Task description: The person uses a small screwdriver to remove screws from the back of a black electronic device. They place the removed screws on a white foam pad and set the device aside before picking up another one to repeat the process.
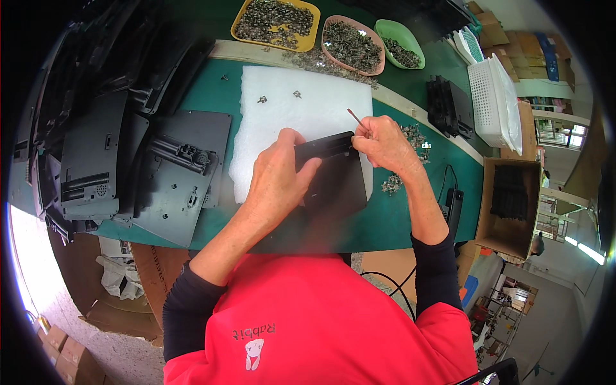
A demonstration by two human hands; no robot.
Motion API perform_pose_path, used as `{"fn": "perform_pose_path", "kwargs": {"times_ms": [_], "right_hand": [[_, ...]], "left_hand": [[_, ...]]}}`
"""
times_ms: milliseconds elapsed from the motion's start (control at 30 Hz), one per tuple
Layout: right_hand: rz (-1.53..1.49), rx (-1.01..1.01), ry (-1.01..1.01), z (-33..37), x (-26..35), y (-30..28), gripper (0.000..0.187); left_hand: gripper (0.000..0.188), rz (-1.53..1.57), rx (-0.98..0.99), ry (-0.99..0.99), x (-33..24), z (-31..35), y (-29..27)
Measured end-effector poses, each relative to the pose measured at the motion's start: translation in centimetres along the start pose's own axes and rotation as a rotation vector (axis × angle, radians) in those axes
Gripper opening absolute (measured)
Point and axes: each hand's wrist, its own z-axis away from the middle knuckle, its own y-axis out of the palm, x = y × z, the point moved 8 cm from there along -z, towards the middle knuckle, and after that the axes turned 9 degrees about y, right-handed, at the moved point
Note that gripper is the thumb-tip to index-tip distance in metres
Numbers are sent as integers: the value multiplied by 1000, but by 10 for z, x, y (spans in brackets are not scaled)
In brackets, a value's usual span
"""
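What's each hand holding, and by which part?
Left hand: black panel, by its left side, thumb over the face. Right hand: slim rod, one end protruding, gripped part hidden.

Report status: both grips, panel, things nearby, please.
Left grip on black panel; right grip at its corner, holding thin tool; two metal parts on foam.

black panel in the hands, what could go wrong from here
The thin tool in the right hand could slip and scratch the black panel. The two small metal pieces on the white foam sheet might get knocked away. The overlapping panels at left could slide and scuff.
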Motion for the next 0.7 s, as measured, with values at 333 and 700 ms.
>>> {"fn": "perform_pose_path", "kwargs": {"times_ms": [333, 700], "right_hand": [[-334, 94, 60, -1, -19, 4, 22], [-120, -272, -275, 48, -13, 6, 26]], "left_hand": [[31, 80, -2, -39, -3, 3, 0], [30, -374, -92, 0, -9, 18, -25]]}}
